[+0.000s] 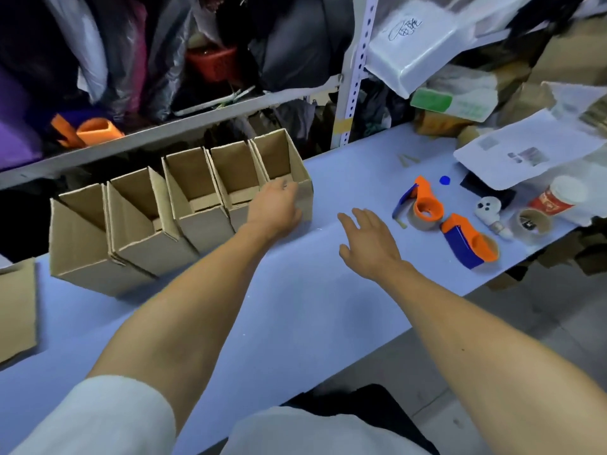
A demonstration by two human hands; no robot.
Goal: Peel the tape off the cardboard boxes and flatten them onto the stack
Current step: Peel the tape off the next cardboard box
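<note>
Five open cardboard boxes (pixel 184 208) stand in a row on the counter (pixel 295 307), running from 9 to 12 o'clock. My left hand (pixel 276 205) grips the near wall of the rightmost box (pixel 285 172), fingers curled over its rim. My right hand (pixel 368 241) hovers at 1 o'clock, fingers spread, holding nothing. I should pull this box clear toward me, then turn it over to find the tape seam before peeling.
</note>
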